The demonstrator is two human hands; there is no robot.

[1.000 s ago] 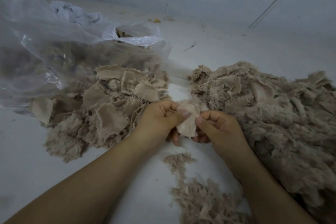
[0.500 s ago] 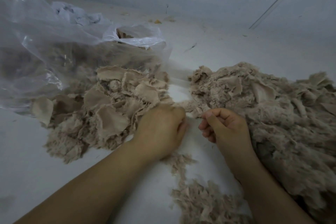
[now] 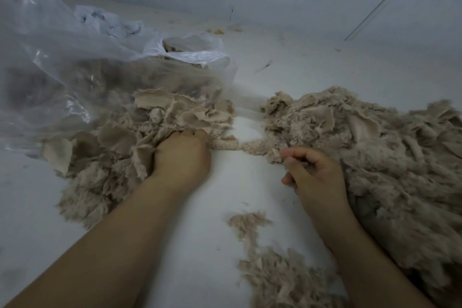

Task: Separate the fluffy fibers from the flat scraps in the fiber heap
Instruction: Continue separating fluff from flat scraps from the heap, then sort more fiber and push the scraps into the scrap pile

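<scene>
The mixed fiber heap (image 3: 370,157) of beige fluff and flat scraps fills the right side. A separate pile of flat scraps (image 3: 160,117) lies at centre left. My left hand (image 3: 182,160) rests knuckles up on that pile's right edge. Its fingertips are buried among the scraps, so what they hold is hidden. My right hand (image 3: 315,175) sits at the heap's left edge with its fingers curled. Its thumb and forefinger pinch a small fluffy tuft (image 3: 272,155) that trails from the heap.
A big clear plastic bag (image 3: 75,62) holding more fiber stands at the back left, its mouth just behind the scrap pile. Loose fluff (image 3: 270,270) lies on the white floor (image 3: 220,197) near my right forearm. A wall rises close behind.
Both hands held one flat scrap between them. My left hand then carried it left and pushed into the scrap pile. My right hand moved right and down to the heap's edge.
</scene>
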